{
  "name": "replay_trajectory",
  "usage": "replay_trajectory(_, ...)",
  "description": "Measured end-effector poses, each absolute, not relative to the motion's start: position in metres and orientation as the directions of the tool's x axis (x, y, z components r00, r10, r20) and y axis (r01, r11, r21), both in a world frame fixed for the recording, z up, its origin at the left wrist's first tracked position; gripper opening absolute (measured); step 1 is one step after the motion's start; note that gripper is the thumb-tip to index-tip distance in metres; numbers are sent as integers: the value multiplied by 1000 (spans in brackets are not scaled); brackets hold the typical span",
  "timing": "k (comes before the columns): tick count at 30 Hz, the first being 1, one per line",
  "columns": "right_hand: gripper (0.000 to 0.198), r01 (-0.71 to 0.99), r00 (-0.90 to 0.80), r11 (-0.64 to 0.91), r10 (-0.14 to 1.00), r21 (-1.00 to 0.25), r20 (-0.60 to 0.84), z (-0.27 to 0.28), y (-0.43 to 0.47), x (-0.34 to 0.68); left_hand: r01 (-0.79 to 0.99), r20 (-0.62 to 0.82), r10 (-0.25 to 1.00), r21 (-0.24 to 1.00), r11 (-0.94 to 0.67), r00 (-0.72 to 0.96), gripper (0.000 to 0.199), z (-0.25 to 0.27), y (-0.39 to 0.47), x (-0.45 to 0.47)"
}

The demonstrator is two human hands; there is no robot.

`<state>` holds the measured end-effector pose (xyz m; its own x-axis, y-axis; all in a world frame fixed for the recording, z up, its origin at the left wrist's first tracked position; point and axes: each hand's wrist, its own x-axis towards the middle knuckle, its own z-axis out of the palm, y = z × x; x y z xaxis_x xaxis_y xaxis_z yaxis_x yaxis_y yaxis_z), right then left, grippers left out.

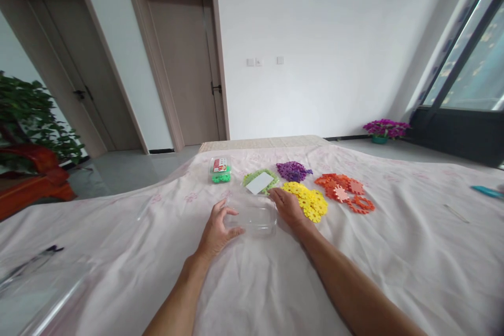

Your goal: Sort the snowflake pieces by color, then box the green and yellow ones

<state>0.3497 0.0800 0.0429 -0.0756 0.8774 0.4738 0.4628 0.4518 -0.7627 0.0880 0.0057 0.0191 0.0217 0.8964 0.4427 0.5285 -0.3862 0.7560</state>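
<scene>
A clear plastic box (pixel 255 219) rests on the bedspread between my hands. My left hand (pixel 219 227) grips its left end, thumb at the near side and fingers curled over the far side. At its right end is my right hand (pixel 289 207), fingers bent against the far corner; its fingertips are partly hidden. Just beyond lie light green pieces (pixel 271 178) in clear packaging with a white card (pixel 260 183) on top. Right beside my right hand is a pile of yellow flower-shaped plastic pieces (pixel 313 202).
A closed clear box of green pieces (pixel 221 170) stands at the back left. Purple pieces (pixel 292 171) and orange-red pieces (pixel 339 187) lie in piles farther right. Clear plastic (pixel 51 283) lies at the near left, a blue object (pixel 487 191) at the far right.
</scene>
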Motion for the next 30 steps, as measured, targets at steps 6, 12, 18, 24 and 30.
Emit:
replay_trajectory(6,34,690,216,304,780,-657,588,54,95,401,614,479,877,700,-364,-27,47,18,6,87)
replay_trajectory(12,37,844,275,54,810,-533,517,50,96,449,582,462,887,716,-385,18,44,17,6,89)
replay_trajectory(18,51,920,219,-38,876,-390,430,39,96,448,562,459,888,728,-392,24,55,18,4,90)
replay_trajectory(24,44,933,242,-98,884,-346,400,39,95,439,548,434,900,744,-382,37,51,13,7,89)
replay_trajectory(30,36,925,274,-137,888,-355,369,45,90,438,544,453,890,734,-406,53,53,11,8,88)
